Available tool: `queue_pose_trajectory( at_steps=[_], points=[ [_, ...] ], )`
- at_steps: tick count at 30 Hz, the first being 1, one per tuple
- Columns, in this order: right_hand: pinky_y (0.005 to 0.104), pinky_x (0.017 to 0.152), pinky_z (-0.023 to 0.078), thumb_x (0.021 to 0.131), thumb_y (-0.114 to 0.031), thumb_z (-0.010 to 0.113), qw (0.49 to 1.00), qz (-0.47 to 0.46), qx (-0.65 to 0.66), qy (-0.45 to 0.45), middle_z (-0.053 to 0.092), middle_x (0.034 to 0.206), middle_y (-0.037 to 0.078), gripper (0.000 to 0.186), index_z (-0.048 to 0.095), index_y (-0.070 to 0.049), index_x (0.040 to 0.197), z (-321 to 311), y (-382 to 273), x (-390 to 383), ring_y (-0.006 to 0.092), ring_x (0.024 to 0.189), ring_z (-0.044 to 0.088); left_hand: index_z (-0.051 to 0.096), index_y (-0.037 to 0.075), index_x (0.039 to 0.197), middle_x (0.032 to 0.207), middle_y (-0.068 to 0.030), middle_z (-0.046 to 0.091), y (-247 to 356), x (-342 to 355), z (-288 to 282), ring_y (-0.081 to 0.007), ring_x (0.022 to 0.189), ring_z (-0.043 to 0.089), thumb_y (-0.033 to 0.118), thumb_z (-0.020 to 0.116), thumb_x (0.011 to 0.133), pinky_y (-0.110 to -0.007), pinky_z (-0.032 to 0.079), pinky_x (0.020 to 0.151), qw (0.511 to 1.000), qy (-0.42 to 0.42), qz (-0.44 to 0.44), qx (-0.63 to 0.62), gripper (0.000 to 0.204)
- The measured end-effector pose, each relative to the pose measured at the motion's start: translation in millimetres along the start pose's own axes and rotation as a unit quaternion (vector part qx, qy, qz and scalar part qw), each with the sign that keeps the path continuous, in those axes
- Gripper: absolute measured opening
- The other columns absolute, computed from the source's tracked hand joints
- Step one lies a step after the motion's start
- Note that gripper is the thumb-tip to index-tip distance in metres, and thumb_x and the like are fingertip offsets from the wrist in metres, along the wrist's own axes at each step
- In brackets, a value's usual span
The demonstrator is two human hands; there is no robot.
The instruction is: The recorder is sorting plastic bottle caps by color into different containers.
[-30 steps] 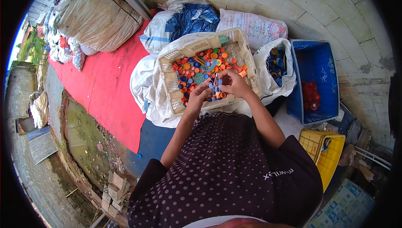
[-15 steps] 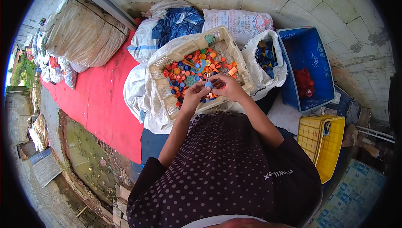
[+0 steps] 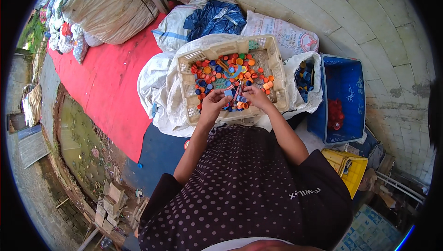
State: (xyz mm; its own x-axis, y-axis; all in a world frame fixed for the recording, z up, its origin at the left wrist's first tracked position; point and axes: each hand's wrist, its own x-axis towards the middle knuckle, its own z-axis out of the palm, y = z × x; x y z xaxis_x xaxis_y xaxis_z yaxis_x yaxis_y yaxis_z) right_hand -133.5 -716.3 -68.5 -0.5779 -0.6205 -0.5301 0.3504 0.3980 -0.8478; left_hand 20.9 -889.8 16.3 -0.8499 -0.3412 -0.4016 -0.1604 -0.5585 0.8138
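A wide cream plastic crate (image 3: 188,108) in front of me holds a loose layer of bottle caps, mostly orange, red and blue. Over its near side, my left hand (image 3: 213,104) pinches a light blue bottle cap (image 3: 228,93) between thumb and fingers. My right hand (image 3: 258,98) is just to the right, apart from that cap, with its fingers drawn together. A thin, pale sliver shows near its fingertips, too small to name. A curved light blue strip (image 3: 236,72) lies among the caps beyond my hands.
Right of the crate stand a white sack (image 3: 314,102) of blue caps, a blue bin (image 3: 353,112) with red pieces, and a yellow crate (image 3: 355,173). Stuffed sacks (image 3: 277,33) line the block wall behind. A red sheet (image 3: 108,85) covers ground at left, beside a muddy ditch (image 3: 83,145).
My right hand has drawn away from the blue cap, opening a gap between my hands. The left hand still holds the cap. My view has turned slightly, shifting the whole scene.
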Motion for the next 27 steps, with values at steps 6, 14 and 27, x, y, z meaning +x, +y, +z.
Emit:
queue_pose_trajectory(
  at_steps=[6,14,27],
  points=[
    [0.0362,0.080,0.053,0.080,-0.019,0.067,0.903,0.052,-0.426,0.000,0.071,0.100,0.013,0.044,0.061,-0.009,0.122,3,58,34,0.0237,0.093,0.068,0.059,0.002,0.115,0.096,-0.0023,0.068,-2,-19,-45,-0.0081,0.084,0.063,0.008,0.072,0.086,-0.023,0.049,0.073,0.999,0.033,0.016,-0.022,0.032],
    [0.0412,0.086,0.052,0.080,-0.024,0.069,0.855,0.127,-0.499,0.064,0.069,0.109,0.012,0.040,0.066,-0.019,0.120,21,51,41,0.0295,0.101,0.066,0.060,0.001,0.114,0.098,-0.0026,0.068,9,-27,-106,-0.0087,0.088,0.062,0.007,0.071,0.087,-0.023,0.049,0.080,0.999,0.036,-0.020,-0.004,0.030],
    [0.0229,0.063,0.048,0.091,-0.009,0.066,0.991,-0.038,0.100,0.079,0.067,0.096,0.003,0.027,0.060,-0.004,0.117,85,-52,-59,0.0091,0.076,0.062,0.060,0.001,0.116,0.100,-0.0036,0.069,5,-10,-94,-0.0102,0.091,0.063,0.002,0.073,0.084,-0.026,0.050,0.084,0.994,-0.096,-0.056,-0.017,0.034]
  ],
)
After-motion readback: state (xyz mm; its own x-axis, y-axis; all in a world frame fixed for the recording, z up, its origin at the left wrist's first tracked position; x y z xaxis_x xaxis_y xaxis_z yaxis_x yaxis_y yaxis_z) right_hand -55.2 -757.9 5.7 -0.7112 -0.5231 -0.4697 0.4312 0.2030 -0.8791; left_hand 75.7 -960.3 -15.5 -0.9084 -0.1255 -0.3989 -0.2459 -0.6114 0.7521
